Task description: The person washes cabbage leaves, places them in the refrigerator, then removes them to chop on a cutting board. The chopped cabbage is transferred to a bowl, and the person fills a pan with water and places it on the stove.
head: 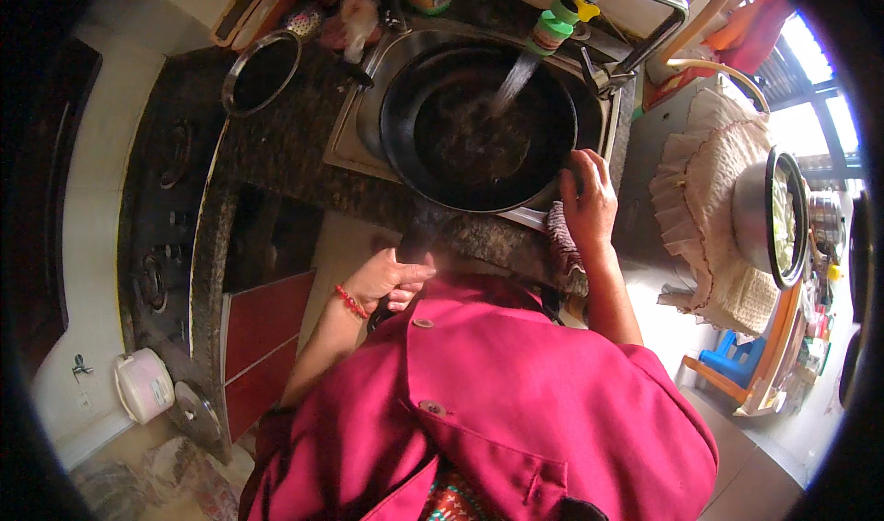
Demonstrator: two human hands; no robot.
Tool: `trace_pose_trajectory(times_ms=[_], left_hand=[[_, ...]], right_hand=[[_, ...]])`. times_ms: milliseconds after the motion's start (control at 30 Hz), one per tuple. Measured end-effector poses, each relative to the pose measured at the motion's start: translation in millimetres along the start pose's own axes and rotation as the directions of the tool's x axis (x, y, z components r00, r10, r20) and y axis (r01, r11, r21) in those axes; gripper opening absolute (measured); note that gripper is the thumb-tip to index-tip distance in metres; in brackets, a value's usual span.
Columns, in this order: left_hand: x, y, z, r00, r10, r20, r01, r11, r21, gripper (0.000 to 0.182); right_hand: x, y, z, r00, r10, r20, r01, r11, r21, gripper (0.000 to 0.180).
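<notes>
A large black frying pan [476, 127] sits over the stainless-steel sink [362, 134], with water pooled in its bottom. Water streams into it from a green-and-clear nozzle [551, 32] on the chrome faucet [646, 0]. My left hand [397, 279], wearing a red bead bracelet, is closed around the pan's dark handle [416, 234] near my body. At the pan's right rim, my right hand [590, 193] has its thumb and curled fingers on the edge; part of its grip is hidden. A striped cloth [563, 238] lies just below that hand on the sink's front edge.
On the left are a round metal-rimmed lid [262, 72] on the dark stone counter [290, 124] and a gas stove [173, 224]. To the right, a pot [763, 207] containing pale green vegetables stands on a frilled cloth cover [704, 155]. Several items crowd the counter behind the sink.
</notes>
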State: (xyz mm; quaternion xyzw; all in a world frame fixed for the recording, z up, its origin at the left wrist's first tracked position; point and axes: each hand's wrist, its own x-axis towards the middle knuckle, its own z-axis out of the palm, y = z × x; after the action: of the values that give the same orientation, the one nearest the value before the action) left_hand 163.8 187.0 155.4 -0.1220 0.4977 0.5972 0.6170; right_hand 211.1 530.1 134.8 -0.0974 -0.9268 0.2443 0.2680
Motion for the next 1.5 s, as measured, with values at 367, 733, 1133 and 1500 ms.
trace_pose_trajectory(times_ms=[367,733,1133,1500], left_hand=[[-2,2,-3,0.999,0.012,0.043,-0.011,1.000,-0.019,0.010],[-3,5,-2,0.999,-0.006,0.035,0.007,0.999,-0.046,0.008],[-3,7,0,0.999,-0.023,0.028,0.024,0.999,-0.028,0.009],[-2,4,2,1.000,0.001,0.004,0.000,1.000,-0.018,0.008]], right_hand=[[-3,-6,-1,1.000,0.003,-0.024,-0.002,1.000,0.003,0.027],[-8,-6,-3,0.999,0.044,-0.009,-0.044,0.999,0.031,0.026],[-10,-3,-3,1.000,0.031,-0.007,-0.030,0.999,0.045,0.024],[-10,-3,-3,0.998,0.064,0.011,-0.064,0.996,0.060,0.023]])
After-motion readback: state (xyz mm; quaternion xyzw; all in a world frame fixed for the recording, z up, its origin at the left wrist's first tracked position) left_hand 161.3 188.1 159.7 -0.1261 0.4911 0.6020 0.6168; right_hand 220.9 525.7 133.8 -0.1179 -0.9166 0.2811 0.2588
